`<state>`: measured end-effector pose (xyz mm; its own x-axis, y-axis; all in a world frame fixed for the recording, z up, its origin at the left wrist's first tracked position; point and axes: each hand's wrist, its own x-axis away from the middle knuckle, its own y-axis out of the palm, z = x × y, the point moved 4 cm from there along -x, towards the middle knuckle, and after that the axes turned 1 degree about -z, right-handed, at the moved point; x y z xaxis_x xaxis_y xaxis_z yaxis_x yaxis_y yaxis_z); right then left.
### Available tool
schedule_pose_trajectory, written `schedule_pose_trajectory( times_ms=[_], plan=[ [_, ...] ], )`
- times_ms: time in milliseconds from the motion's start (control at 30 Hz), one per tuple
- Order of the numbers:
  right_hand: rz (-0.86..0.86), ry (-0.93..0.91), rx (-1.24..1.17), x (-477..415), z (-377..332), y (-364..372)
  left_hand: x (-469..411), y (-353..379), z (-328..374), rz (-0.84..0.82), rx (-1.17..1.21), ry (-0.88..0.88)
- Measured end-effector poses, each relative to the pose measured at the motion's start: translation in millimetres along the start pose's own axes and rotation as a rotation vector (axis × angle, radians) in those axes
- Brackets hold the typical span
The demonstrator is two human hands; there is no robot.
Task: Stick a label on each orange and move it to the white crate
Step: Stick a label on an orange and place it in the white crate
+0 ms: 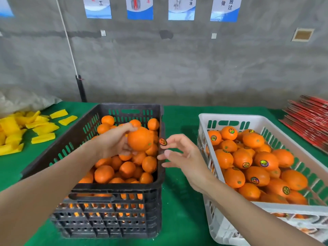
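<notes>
Orange fruit [140,141] in left hand's [115,143] grip; label [162,141] at splayed right hand's [184,157] fingertip.

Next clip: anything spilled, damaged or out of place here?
Nothing stands out. Nothing has spilled onto the green table; fruit sits inside the black crate and white crate. The left hand holds one orange, the right hand carries a label on a fingertip. Only the yellow pieces at far left lie loosely scattered.
</notes>
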<state>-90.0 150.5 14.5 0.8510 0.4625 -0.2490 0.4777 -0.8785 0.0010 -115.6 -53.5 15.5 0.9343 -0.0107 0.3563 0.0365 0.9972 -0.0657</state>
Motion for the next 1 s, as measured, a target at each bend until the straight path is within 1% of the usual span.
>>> schedule_pose_trajectory(
  times_ms=[67,133,200,300,400,500,600,833,933,1000],
  plan=[
    [0.042,-0.011,-0.064,8.9,-6.2,-4.7,17.3,11.4,6.2,-0.118,0.179,0.041],
    [0.075,-0.015,-0.104,19.0,-12.1,-10.0,37.2,30.4,12.4,-0.245,0.292,0.081],
    [0.092,-0.023,-0.116,28.9,-18.5,-16.5,52.3,55.3,14.1,-0.3,0.417,0.086],
    [0.087,-0.05,-0.104,42.0,-29.7,-25.7,66.7,93.6,11.2,-0.269,0.566,0.045],
    [0.084,-0.074,-0.013,53.2,-38.9,-37.9,71.6,125.9,6.2,-0.22,0.669,0.057],
    [0.115,-0.052,0.042,62.2,-40.9,-51.7,68.7,150.0,-3.0,-0.18,0.679,0.052],
    [0.149,-0.049,0.104,69.9,-43.9,-63.7,64.4,171.5,-11.8,-0.136,0.744,0.039],
    [0.198,-0.074,0.315,85.2,-51.6,-88.7,63.4,214.5,-16.1,-0.153,0.889,0.06],
    [0.227,-0.123,0.425,90.7,-50.3,-93.6,62.3,228.2,-17.8,-0.151,0.933,0.062],
    [0.255,-0.137,0.438,94.6,-48.5,-97.5,64.3,235.6,-17.8,-0.148,0.929,0.059]
  ],
)
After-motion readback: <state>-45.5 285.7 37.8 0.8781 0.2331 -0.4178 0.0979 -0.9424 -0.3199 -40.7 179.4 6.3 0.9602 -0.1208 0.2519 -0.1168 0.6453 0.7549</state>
